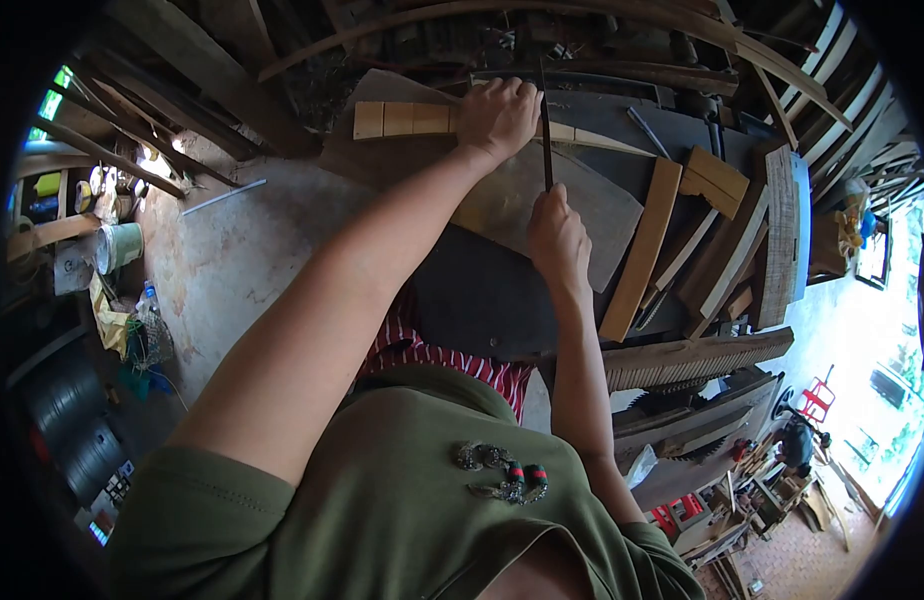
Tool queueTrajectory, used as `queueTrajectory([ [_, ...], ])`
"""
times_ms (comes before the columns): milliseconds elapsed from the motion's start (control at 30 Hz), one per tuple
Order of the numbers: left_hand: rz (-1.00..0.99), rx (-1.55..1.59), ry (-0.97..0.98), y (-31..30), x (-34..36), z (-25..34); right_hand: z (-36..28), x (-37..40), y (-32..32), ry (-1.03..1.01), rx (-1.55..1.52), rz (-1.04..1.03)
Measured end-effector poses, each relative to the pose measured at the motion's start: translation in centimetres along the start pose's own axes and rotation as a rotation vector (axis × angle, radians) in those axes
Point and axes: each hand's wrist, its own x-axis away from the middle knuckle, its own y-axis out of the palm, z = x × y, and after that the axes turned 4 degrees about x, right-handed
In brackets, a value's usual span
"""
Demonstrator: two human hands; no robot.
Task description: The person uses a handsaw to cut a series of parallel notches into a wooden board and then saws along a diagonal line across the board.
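Note:
My left hand (498, 118) is closed over a pale wooden strip (402, 119) with crosswise pencil-like lines, pressing it on the dark workbench. The strip tapers to a thin point (622, 145) on the right. In my right hand (559, 238), closed around its near end, is a long thin dark handsaw (546, 140), seen nearly edge-on. Its blade points away from me and crosses the strip just right of my left fingers. The handle is hidden by my fist. A brown flat board (592, 205) lies under the strip.
Right of my right hand lie a long wooden slat (642, 250), a yellowish wood block (714, 182) and curved timber pieces (732, 250). A toothed circular blade (712, 450) is at lower right. A bucket (119, 247) stands on the left, beyond the concrete floor.

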Motion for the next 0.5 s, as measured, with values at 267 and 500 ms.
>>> queueTrajectory([
  [267, 0.027, -0.016, 0.007, 0.1, 0.0, 0.4, -0.3, -4.1, 0.7, -0.114, 0.059, 0.138],
  [500, -0.047, 0.013, 0.001, -0.1, 0.1, 0.1, -0.3, -1.8, 0.0, -0.007, 0.019, 0.010],
])
